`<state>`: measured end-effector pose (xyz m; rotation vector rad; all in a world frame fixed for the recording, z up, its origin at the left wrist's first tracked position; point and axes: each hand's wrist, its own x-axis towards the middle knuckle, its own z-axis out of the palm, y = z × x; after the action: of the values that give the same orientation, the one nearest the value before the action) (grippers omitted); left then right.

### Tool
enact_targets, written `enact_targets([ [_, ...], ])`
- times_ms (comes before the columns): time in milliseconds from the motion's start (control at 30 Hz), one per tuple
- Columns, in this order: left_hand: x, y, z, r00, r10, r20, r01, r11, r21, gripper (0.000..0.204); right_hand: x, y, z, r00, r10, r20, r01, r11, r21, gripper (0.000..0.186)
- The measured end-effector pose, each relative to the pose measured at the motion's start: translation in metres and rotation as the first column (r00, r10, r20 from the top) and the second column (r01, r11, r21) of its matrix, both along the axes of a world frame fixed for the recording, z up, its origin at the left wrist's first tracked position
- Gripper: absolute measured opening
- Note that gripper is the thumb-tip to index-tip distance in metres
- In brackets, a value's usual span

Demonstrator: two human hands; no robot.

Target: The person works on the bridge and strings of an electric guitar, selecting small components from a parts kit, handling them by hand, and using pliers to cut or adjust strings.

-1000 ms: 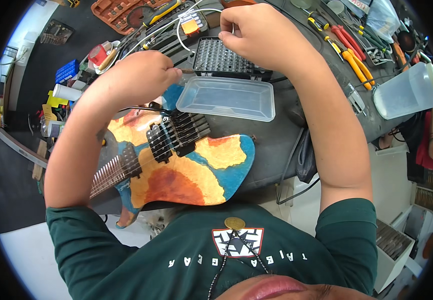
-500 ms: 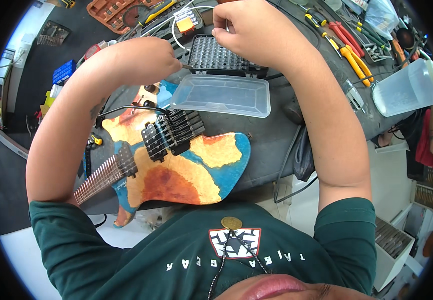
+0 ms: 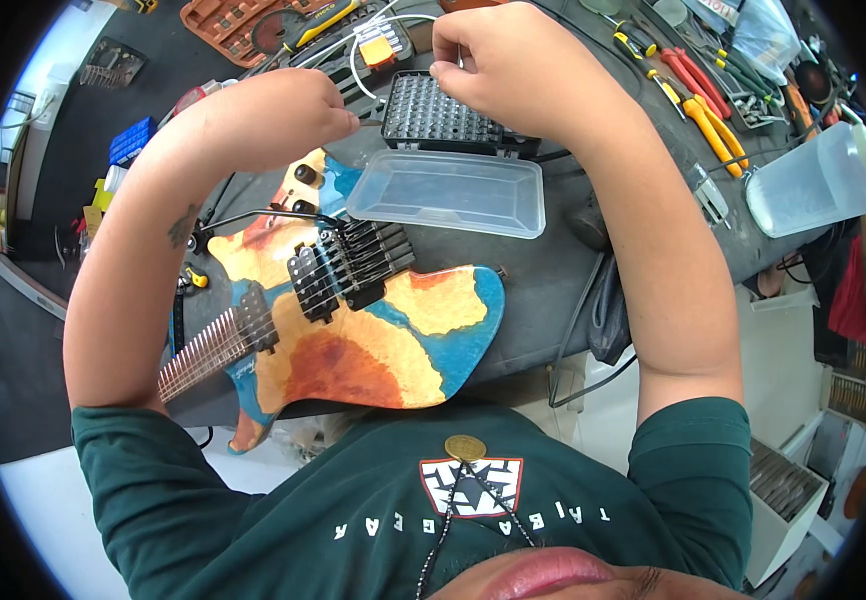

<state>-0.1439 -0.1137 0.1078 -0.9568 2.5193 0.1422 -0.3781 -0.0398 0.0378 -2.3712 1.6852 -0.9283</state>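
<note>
My left hand (image 3: pixel 305 112) is curled closed just left of a black case of small metal screwdriver bits (image 3: pixel 433 112). Its fingertips are pressed together, and anything between them is hidden. Above the right end of the case is my right hand (image 3: pixel 483 55), thumb and fingers pinched. What it pinches, if anything, is too small to make out. The clear plastic lid (image 3: pixel 445 195) of the case lies folded toward me. Below my left hand lies an electric guitar body (image 3: pixel 353 360) in blue, yellow and red-brown, with a black bridge (image 3: pixel 348 270) and whammy bar.
Yellow pliers (image 3: pixel 715 135), red pliers (image 3: pixel 695 80) and screwdrivers lie at the far right. A translucent plastic jug (image 3: pixel 813 180) stands near the right table edge. An orange tool case (image 3: pixel 238 30) and white cables are at the back. Another person's red clothing (image 3: pixel 856 290) shows at right.
My left hand has drawn slightly left and up, away from the bit case; the dark tip seen by its fingers no longer shows. My right hand stays nearly in place.
</note>
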Motion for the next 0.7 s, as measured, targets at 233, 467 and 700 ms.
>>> enact_targets([
  [233,0.01,-0.005,-0.011,0.998,0.019,-0.054,-0.014,0.996,0.089,0.049,0.002,0.0,0.0,1.0,-0.021,-0.018,0.022,0.999,0.025,0.021],
  [467,-0.003,-0.013,-0.008,0.993,-0.085,0.085,0.077,0.993,0.089,0.052,0.001,-0.001,-0.002,1.0,0.009,-0.001,-0.009,1.0,-0.011,0.02],
  [700,-0.013,-0.018,-0.012,0.976,-0.148,0.16,0.137,0.988,0.075,0.048,0.001,-0.001,-0.003,1.0,0.001,-0.015,-0.001,1.0,-0.017,0.02],
])
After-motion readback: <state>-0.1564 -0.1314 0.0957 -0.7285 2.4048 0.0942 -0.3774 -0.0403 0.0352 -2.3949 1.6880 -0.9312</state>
